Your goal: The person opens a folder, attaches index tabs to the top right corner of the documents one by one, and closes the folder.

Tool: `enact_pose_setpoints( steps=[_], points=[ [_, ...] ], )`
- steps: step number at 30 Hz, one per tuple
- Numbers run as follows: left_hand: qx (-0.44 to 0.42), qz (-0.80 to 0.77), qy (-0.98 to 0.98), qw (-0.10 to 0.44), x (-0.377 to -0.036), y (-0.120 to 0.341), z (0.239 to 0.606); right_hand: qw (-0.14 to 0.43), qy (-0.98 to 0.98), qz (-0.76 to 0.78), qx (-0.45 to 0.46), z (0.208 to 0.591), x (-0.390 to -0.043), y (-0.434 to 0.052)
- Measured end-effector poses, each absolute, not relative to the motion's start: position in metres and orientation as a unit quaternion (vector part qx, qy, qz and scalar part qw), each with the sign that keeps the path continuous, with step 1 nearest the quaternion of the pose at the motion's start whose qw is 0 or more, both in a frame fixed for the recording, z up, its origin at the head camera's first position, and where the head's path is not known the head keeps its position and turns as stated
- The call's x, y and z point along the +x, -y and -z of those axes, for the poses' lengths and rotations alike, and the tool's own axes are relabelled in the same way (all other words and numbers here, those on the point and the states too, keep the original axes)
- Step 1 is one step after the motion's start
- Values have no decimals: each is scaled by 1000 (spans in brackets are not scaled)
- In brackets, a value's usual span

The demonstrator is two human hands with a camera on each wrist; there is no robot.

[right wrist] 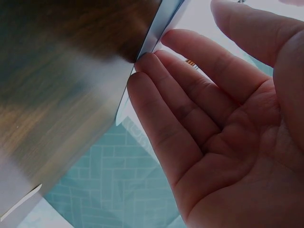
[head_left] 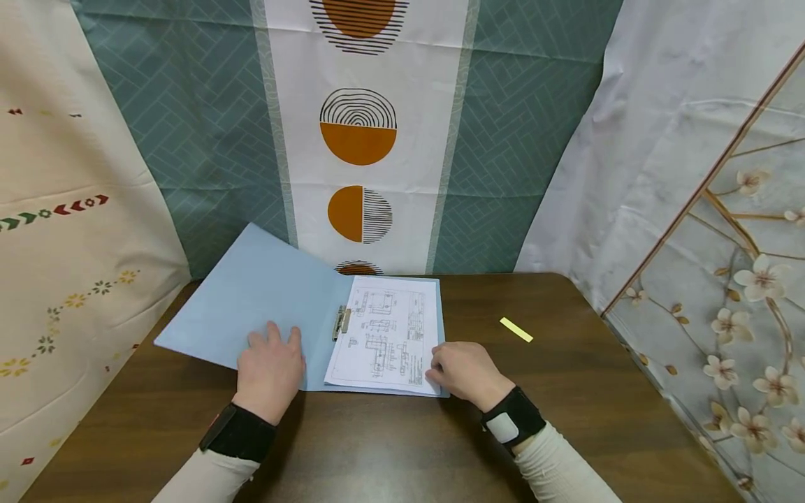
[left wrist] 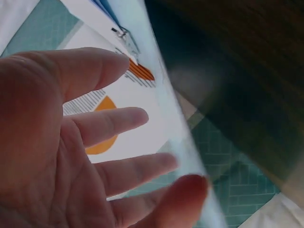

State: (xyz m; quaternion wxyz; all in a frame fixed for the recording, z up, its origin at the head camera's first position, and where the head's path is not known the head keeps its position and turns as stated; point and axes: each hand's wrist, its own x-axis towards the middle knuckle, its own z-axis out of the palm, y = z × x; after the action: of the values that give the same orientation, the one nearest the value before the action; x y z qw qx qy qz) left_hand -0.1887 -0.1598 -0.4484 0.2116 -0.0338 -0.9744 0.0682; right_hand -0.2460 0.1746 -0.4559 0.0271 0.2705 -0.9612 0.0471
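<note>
A light blue folder [head_left: 251, 300] lies open on the brown table [head_left: 390, 447]. Its right half carries a white sheet [head_left: 386, 332] printed with technical drawings, held by a metal clip [head_left: 342, 322] at the spine. My left hand [head_left: 270, 367] lies flat on the opened left cover, just left of the clip. In the left wrist view the left hand [left wrist: 95, 137] shows straight, spread fingers beside the folder's edge [left wrist: 175, 118]. My right hand [head_left: 462, 370] sits at the sheet's lower right corner. In the right wrist view its fingertips [right wrist: 152, 61] touch the folder's edge [right wrist: 159, 28], palm open.
A small yellow paper strip [head_left: 516, 329] lies on the table to the right of the folder. Patterned cloths hang behind and on both sides: teal and white with orange circles [head_left: 358, 133] at the back, floral [head_left: 742, 300] at the right.
</note>
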Motion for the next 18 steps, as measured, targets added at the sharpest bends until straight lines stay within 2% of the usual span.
enact_pose_setpoints(
  steps=[12,18],
  points=[
    [-83,-58,991,85,-196,154,458,23,961,-57,269,453,-247,-176],
    [-105,-44,992,58,-195,151,457,19,963,-62,262,449,-245,-176]
  ],
)
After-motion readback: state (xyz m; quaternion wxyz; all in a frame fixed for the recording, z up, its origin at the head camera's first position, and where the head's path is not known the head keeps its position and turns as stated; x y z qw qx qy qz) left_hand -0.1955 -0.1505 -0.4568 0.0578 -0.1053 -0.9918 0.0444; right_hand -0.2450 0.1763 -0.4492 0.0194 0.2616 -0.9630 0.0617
